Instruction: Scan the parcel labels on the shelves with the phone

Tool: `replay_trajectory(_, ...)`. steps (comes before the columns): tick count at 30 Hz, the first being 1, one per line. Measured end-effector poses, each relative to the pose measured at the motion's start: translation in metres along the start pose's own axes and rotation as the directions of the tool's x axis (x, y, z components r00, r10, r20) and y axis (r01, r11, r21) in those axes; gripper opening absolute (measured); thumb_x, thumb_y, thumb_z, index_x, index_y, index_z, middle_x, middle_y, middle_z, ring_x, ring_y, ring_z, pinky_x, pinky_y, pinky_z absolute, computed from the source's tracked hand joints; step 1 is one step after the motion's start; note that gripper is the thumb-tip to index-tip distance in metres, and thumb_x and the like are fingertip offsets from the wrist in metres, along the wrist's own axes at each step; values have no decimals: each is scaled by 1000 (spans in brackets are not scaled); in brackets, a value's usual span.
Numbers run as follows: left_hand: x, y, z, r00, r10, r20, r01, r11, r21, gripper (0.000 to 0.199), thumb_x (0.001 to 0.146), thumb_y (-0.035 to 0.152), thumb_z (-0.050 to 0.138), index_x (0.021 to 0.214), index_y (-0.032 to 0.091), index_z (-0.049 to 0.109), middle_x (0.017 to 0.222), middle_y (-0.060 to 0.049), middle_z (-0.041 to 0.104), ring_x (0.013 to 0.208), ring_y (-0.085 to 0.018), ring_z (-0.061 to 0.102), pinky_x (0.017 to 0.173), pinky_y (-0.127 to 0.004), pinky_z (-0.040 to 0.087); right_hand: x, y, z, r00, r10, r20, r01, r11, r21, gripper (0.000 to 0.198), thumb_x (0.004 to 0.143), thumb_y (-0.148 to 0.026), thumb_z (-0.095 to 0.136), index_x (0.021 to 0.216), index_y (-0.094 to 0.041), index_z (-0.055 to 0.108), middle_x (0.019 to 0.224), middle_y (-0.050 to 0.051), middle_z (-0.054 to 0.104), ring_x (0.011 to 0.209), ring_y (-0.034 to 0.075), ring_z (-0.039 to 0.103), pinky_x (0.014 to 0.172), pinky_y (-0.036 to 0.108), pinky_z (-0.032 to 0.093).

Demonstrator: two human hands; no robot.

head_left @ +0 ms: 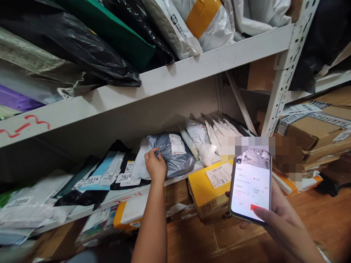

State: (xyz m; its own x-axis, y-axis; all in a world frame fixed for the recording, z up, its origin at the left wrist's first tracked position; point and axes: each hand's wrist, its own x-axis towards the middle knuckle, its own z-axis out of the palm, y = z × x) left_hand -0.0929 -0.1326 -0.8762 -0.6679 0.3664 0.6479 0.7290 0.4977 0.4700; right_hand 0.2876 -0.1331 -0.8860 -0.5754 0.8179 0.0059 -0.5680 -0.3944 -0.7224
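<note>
While the left hand (156, 166) pinches the gray bag (177, 162) on the shelf (137, 193), the right hand (279, 210) grips the phone (249, 191), seemingly to scan it, and next likely needs a steady tap.

Crinkled, softly shiny grey plastic parcel (175, 163) bears a smooth paper label (177, 144) at dial centre; painted metal beam (175, 75) at twelve, matt cardboard boxes (304, 136) at three, glossy glass-faced phone (250, 190) at four.

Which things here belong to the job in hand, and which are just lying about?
In use:
grey parcel, touched by the left hand
phone, in the right hand

Lying about:
yellow box
parcel labelled 5014
green package, upper shelf
cardboard boxes, right
</note>
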Motion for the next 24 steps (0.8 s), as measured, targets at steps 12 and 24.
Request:
replay_trajectory(12,10,20,1,998,-41,50,36,994,102,39,88,8,49,115,23,73,107,-13,53,93,-27,57,91,-44,48,-1,-2,-8,999,-1,34,2,999,-48,110,73,-36,82,159,-38,13,130,13,69,90,37,73,55,42,59)
replay_trajectory(24,-16,107,48,939,193,285,-253,948,191,56,86,51,63,131,16,64,117,-17,62,108,-34,58,93,-44,46,2,-2,-22,999,1,-37,-3,999,-45,104,69,-38,81,157,-36,24,129,15,68,87,35,71,51,37,55)
